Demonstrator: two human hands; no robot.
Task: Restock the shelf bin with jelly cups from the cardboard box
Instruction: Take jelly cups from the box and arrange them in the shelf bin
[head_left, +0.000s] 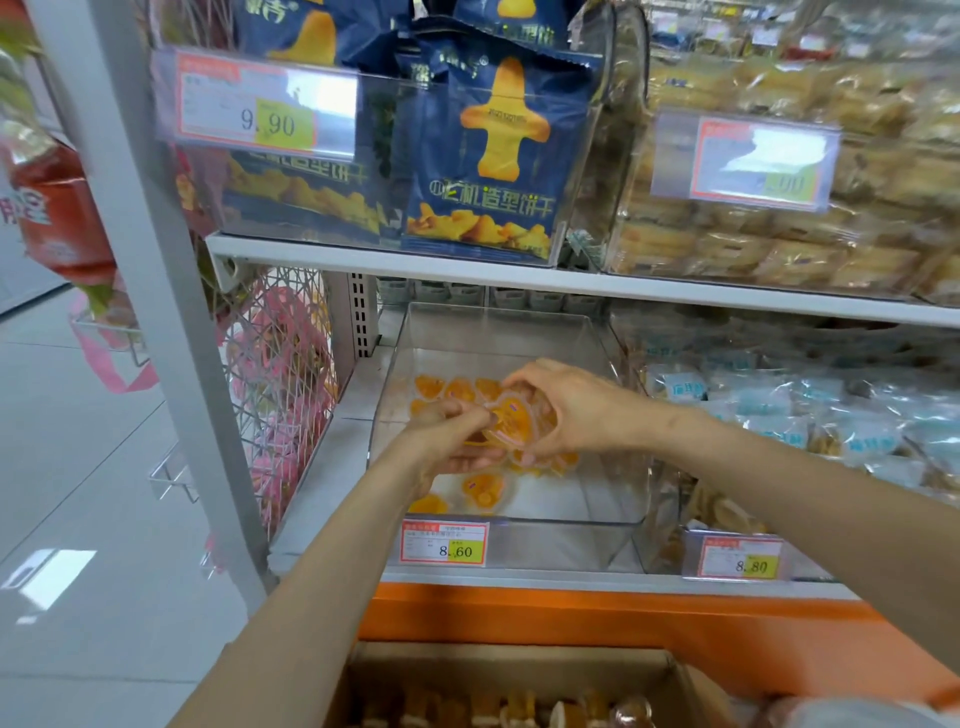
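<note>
A clear plastic shelf bin (571, 525) sits on the lower shelf with a few orange jelly cups (485, 491) lying on its floor. Over the bin, both of my hands hold a bunch of orange jelly cups (511, 423) together. My left hand (447, 436) grips them from below and the left. My right hand (576, 405) curls over them from the right and above. The open cardboard box (519, 660) with more jelly cups (498, 709) stands at the bottom edge of view, below the shelf.
Blue biscuit bags (483, 156) fill the bin on the shelf above; wrapped pastries (779, 244) sit to its right. A bin of pale blue packets (810, 415) neighbours the jelly bin. A grey upright post (171, 312) and pink mesh rack (280, 405) stand at left.
</note>
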